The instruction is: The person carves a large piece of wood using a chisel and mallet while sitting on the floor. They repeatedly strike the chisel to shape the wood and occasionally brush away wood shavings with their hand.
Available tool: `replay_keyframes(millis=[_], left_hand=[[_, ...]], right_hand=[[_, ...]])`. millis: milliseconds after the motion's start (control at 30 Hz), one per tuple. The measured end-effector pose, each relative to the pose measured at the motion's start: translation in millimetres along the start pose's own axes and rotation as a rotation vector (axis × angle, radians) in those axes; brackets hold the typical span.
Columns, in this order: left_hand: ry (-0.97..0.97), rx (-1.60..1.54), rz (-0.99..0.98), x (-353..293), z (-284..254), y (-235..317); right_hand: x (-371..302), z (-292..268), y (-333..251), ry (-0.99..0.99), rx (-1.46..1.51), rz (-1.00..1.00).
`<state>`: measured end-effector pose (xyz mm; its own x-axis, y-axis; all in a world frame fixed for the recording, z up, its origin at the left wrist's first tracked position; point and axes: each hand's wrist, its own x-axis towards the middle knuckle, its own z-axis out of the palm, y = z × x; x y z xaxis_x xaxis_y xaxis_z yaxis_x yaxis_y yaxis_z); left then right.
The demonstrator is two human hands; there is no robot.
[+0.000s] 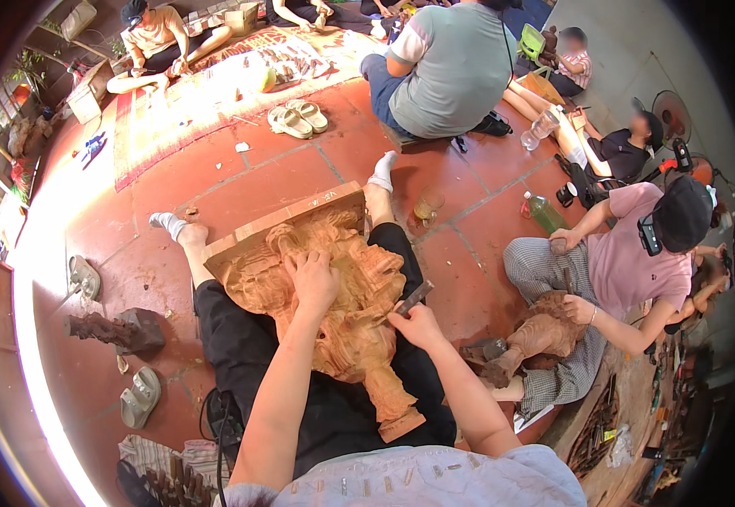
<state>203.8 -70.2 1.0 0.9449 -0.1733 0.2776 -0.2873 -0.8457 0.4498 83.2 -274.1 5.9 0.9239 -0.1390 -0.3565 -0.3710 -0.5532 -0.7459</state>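
Note:
Across my lap lies a reddish-brown wooden carving [359,317] with dense relief. Its thick flat base [300,212] points away from me, and its narrow end [397,412] comes toward my body. My left hand [313,280] rests on the carved surface with fingers stretched out, holding nothing else. At the carving's right edge, my right hand [419,327] is closed round a short, flat, grey-brown strip [414,298]. Whether this is a scraper or folded sandpaper I cannot tell. The strip's inner end lies close to the wood; contact is unclear.
A person in pink [650,228] works on another wooden carving [545,329] at my right. Another person [460,72] sits ahead. A green bottle [545,215] and a glass [427,205] stand on the tiles. Sandals [141,397] and a dark wooden piece [118,331] are left.

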Motion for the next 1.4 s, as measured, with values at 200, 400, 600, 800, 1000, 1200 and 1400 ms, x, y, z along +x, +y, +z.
replay_keyframes(millis=[200, 400, 600, 800, 1000, 1200, 1400], left_hand=[[-0.022, 0.015, -0.015, -9, 0, -4], [0.029, 0.021, 0.020, -2, 7, 1], [0.072, 0.124, 0.055, 0, 35, -19], [0.101, 0.176, 0.094, -1, 24, -18], [0.064, 0.198, 0.083, -3, 26, -18], [0.094, 0.154, 0.087, 0, 29, -22], [0.050, 0.229, 0.104, 2, 26, -17]], right_hand=[[-3, 7, 1, 0.067, 0.077, -0.017], [-8, 20, 9, 0.284, -0.172, -0.327], [22, 5, 32, 0.119, 0.093, -0.060], [-3, 17, 1, 0.155, 0.001, -0.147], [3, 12, 7, 0.114, 0.008, -0.042], [14, 4, 13, 0.064, 0.260, 0.072], [-1, 15, 7, 0.151, -0.046, -0.135]])
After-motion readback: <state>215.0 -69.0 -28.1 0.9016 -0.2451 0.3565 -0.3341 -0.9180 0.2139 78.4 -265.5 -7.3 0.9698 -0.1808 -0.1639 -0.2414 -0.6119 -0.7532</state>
